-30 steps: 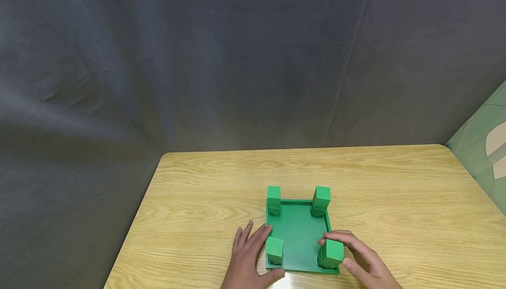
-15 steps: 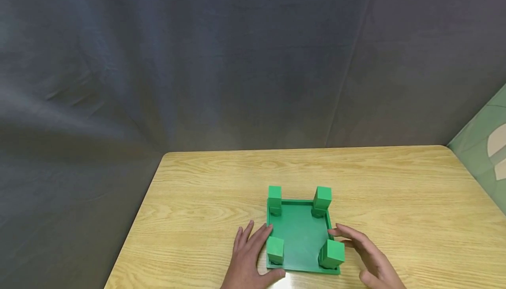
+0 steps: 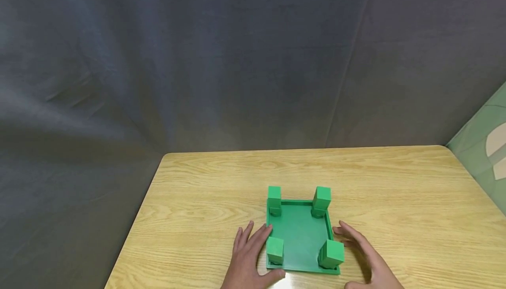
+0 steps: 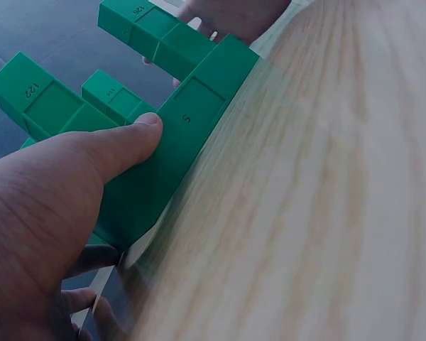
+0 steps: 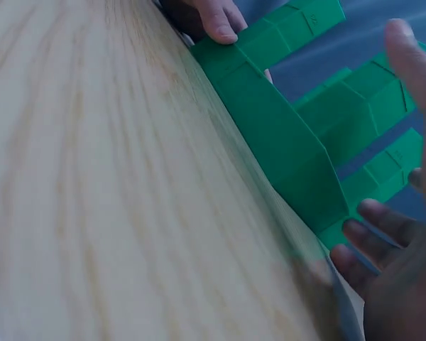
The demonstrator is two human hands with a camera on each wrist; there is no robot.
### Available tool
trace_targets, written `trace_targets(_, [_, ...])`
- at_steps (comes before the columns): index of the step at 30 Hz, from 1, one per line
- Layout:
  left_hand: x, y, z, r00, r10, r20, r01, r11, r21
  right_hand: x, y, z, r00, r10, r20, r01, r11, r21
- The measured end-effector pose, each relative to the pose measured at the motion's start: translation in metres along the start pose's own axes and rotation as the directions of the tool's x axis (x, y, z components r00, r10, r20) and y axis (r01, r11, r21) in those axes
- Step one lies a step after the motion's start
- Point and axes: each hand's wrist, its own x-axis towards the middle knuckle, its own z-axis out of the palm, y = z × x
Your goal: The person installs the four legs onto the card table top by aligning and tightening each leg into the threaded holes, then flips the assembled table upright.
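Note:
A green square tray with a low rim lies on the table with a post upright at each corner. My left hand holds its front left corner, fingers along the left side and thumb on the front wall, around the front left post. In the left wrist view, the thumb presses on the front wall, and numbers mark the posts. My right hand is beside the front right post, apart from it, fingers and thumb spread. The right wrist view shows nothing in that hand.
The wooden table extends to both sides and behind the tray. A dark grey cloth hangs beyond its far edge. At the right, a green patterned cloth hangs next to the table.
My right hand has let go of the front right post and moved off to the right, its thumb and fingers spreading. My left hand and the tray stay in place.

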Motion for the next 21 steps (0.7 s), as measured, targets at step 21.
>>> trace_targets(21, [0.0065, 0.0057, -0.0078, 0.99, -0.132, 0.059, 0.137, 0.985, -0.1, -0.0075, -0.005, 0.006, 0.951, 0.303, -0.058, -0.304, 0.886, -0.349])
